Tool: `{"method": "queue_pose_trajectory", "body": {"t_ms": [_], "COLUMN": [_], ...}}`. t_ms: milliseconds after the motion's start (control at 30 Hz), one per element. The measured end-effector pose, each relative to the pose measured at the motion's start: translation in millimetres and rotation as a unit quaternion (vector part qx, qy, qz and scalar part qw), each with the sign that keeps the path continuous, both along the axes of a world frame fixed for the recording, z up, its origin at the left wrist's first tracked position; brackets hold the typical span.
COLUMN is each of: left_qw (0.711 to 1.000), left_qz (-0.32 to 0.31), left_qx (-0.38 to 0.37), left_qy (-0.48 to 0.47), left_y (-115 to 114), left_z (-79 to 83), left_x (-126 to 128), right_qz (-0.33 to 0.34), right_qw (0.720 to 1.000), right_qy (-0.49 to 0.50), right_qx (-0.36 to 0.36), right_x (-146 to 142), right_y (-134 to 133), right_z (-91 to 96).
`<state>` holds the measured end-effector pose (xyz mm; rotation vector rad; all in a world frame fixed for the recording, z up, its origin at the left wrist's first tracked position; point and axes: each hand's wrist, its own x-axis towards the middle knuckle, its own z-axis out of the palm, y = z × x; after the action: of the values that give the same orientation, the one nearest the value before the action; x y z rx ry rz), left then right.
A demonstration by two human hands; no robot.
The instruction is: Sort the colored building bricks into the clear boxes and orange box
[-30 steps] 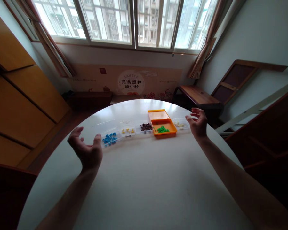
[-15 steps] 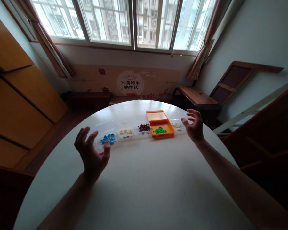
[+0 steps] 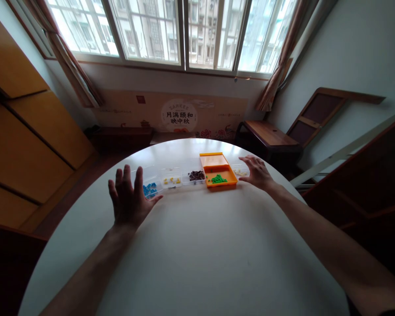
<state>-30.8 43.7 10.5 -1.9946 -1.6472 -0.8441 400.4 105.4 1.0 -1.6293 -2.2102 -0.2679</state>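
Note:
A row of small boxes lies across the far part of the round white table (image 3: 197, 254). My left hand (image 3: 129, 199) is open, palm down with fingers spread, and partly covers the clear box of blue pieces (image 3: 150, 189). Beside it stand a clear box of yellow pieces (image 3: 171, 180), a clear box of dark pieces (image 3: 195, 176) and an orange box (image 3: 220, 177) with green pieces and its lid raised. My right hand (image 3: 256, 171) is open and flat over the clear box at the right end (image 3: 239, 170), hiding most of it.
Windows with curtains fill the far wall. A dark wooden side table (image 3: 271, 136) stands behind the table on the right, and a low dark bench (image 3: 121, 137) on the left. Wooden cabinets (image 3: 26, 131) line the left side.
Both hands have turned from palms facing each other to palms down and lowered onto the two end boxes of the row. The view has shifted slightly.

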Motion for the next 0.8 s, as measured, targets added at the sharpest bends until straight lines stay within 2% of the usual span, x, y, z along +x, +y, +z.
{"method": "queue_pose_trajectory", "body": {"t_ms": [133, 300, 400, 600, 700, 800], "left_qw": [0.999, 0.997, 0.996, 0.989, 0.989, 0.987], "left_qz": [0.019, 0.024, 0.023, -0.028, -0.028, -0.029], "left_qx": [-0.038, -0.061, -0.069, -0.123, -0.133, -0.151], "left_qy": [0.016, 0.037, 0.044, 0.075, 0.058, 0.053], "left_y": [11, 21, 21, 13, 8, 3], "left_z": [3.0, 10.1, 11.8, -4.2, -14.5, -16.6], "left_x": [-4, -12, -16, -18, -16, -14], "right_qz": [0.013, 0.015, 0.001, 0.006, 0.008, -0.006], "right_qw": [1.000, 0.999, 0.999, 0.998, 0.998, 0.997], "right_qy": [-0.005, 0.004, 0.008, 0.009, 0.006, 0.002], "right_qx": [0.009, -0.033, -0.049, -0.060, -0.067, -0.072], "right_x": [-1, -2, -3, -6, -8, -7], "right_y": [-21, -39, -44, -47, -49, -54], "right_z": [-11.8, -27.0, -29.5, -21.1, -22.4, -26.8]}}
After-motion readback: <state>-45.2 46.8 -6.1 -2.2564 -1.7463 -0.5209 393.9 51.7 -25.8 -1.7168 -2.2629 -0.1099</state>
